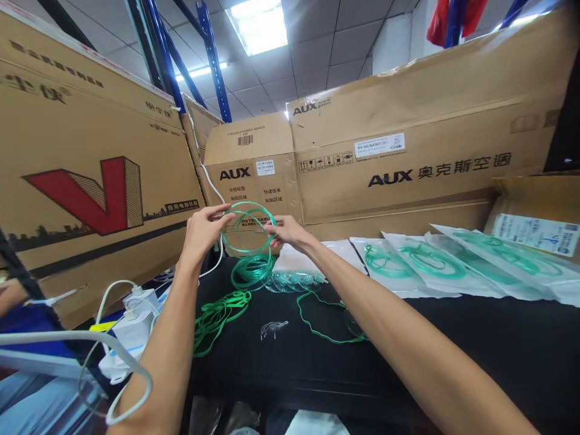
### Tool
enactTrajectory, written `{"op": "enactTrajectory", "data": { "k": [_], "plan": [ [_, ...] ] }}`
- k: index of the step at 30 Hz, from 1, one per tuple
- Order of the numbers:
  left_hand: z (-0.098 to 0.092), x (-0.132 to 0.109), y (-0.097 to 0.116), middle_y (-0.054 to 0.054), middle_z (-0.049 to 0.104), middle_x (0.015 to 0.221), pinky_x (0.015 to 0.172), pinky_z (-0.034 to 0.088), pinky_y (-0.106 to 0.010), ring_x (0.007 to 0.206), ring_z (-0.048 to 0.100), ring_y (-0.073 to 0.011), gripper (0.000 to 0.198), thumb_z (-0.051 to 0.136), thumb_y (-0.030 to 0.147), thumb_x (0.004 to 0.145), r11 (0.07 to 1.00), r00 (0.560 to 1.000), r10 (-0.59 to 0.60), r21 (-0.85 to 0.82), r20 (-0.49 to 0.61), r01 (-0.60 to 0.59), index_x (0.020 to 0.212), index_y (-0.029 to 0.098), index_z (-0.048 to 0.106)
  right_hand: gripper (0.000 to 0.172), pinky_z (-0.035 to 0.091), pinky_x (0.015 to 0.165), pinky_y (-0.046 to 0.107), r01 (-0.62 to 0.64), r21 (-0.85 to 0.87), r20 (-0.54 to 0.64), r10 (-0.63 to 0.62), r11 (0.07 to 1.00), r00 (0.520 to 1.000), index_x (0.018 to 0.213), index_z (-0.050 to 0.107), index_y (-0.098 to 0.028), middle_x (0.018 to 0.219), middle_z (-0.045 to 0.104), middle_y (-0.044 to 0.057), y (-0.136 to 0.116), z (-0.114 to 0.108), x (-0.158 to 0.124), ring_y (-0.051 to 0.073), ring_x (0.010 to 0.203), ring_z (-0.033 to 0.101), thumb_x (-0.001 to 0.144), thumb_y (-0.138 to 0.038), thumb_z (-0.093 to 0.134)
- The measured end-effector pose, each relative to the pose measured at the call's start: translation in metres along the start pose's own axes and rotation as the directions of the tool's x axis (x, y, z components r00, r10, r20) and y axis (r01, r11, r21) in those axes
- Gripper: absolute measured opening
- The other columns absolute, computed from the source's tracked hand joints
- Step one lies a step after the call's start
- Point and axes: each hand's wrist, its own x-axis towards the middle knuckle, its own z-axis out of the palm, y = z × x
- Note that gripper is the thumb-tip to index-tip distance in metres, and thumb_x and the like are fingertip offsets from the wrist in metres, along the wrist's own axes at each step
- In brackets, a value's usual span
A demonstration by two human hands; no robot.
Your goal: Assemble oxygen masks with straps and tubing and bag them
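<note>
A loose coil of clear green tubing (250,204) is held up above the black table between my two hands. My left hand (205,232) pinches its left side between thumb and fingers. On the right side, my right hand (287,232) grips the tubing with bent fingers. Just below lies a pile of coiled green tubing (250,272), beside a row of clear plastic pieces (296,281). Nearer to me are a bundle of green straps (222,309) and a few thin metallic strips (274,328). A green cord (312,331) leads to a clear plastic piece (352,323) partly behind my right forearm.
Several white-backed clear bags with green tubing (430,258) lie along the table's right back. Large cardboard boxes (408,139) wall the back and left. White plugs and cables (136,320) crowd the left edge. Another person's arm (12,296) shows at far left.
</note>
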Motion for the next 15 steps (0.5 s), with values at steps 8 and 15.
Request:
{"op": "enactTrajectory", "data": {
  "k": [8,15],
  "plan": [
    [0.003,-0.003,0.0,-0.003,0.07,0.136,0.116,0.041,-0.033,0.131,0.061,-0.0251,0.038,0.059,0.035,0.09,0.999,0.992,0.032,0.036,-0.119,-0.028,0.121,0.024,0.078,0.032,0.062,0.083,0.041,0.012,0.007,-0.045,-0.012,1.0,0.999,0.126,0.063,-0.017,0.122,0.068,0.009,-0.001,-0.001,0.005,0.022,0.098,0.07,0.1,-0.034,0.065],
    [0.004,-0.004,-0.011,-0.011,0.078,0.119,0.1,0.052,-0.04,0.117,0.069,-0.0334,0.053,0.061,0.057,0.09,0.987,0.991,-0.13,0.094,0.017,0.128,0.126,0.021,0.076,0.032,0.061,0.086,0.043,0.064,0.056,-0.083,-0.059,0.996,0.995,0.127,0.064,-0.017,0.124,0.068,0.009,-0.008,-0.002,0.004,0.023,0.102,0.07,0.1,-0.035,0.065]
  ]
}}
